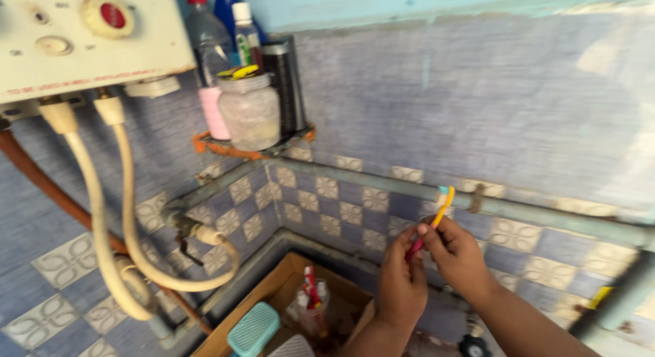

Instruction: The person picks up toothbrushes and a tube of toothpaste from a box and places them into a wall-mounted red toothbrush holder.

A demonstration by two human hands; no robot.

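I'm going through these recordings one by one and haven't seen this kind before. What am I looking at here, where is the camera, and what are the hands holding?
There is no machine here: a person wears a camera on the head, so the single picture looks down at their own two bare hands in a tiled bathroom corner. The left hand and the right hand together hold a yellow toothbrush, bristles up. On the wall at upper left hangs a white water heater with pale hoses. A corner shelf carries bottles and a clear jar. Below sits a cardboard box holding a cup of toothbrushes, with a teal soap case beside it.
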